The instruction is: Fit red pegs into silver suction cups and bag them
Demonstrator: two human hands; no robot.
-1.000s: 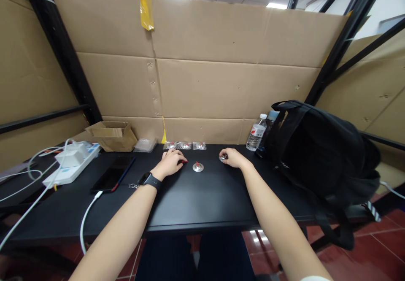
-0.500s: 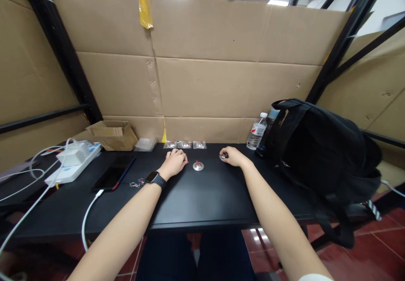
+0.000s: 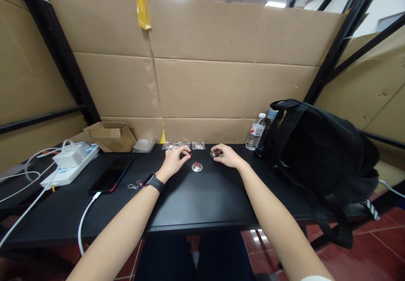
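Observation:
My left hand [image 3: 174, 162], with a dark watch on its wrist, hovers at the back middle of the black table. Its thumb and forefinger curve toward each other around a thin red piece, mostly hidden by the fingers. My right hand [image 3: 226, 155] pinches a shiny silver disc [image 3: 213, 153], partly covered by its fingers. Between the two hands, a silver disc with a red stem [image 3: 197, 167] rests on the table, touched by neither. Behind them, clear packets [image 3: 198, 145] with similar silver and red pieces lie in a row against the cardboard.
To the left are a phone [image 3: 111, 174] on a white cable, a power strip [image 3: 71, 167], a cardboard box [image 3: 110, 136], a clear plastic pack [image 3: 144, 145] and a keyring [image 3: 135, 185]. A water bottle [image 3: 255, 132] and a black backpack [image 3: 325, 154] stand on the right.
My right hand has moved left with the silver disc, closer to the middle. My left hand has turned, so the gap between thumb and forefinger now shows. The disc on the table has stayed put.

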